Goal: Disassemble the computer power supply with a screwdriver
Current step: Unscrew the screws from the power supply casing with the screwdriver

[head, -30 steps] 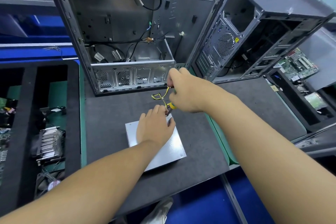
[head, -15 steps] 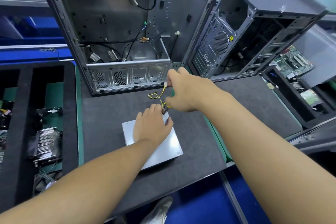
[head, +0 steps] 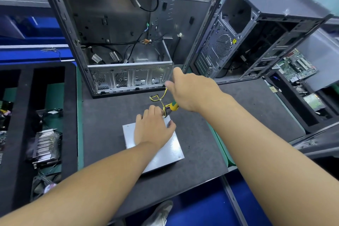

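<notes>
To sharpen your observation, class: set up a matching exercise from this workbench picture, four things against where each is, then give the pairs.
Things: 1 power supply; 2 screwdriver; 3 heat sink; 4 green circuit board.
Places: A in the black tray, far left; B in the right hand; C far right; D on the mat, under the left hand.
Pairs: 1-D; 2-B; 3-A; 4-C.

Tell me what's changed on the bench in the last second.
Nothing has clearly moved. The left hand still rests on the power supply. The right hand still grips the yellow screwdriver at the supply's far corner, with the yellow wires running up to its fingertips.
</notes>
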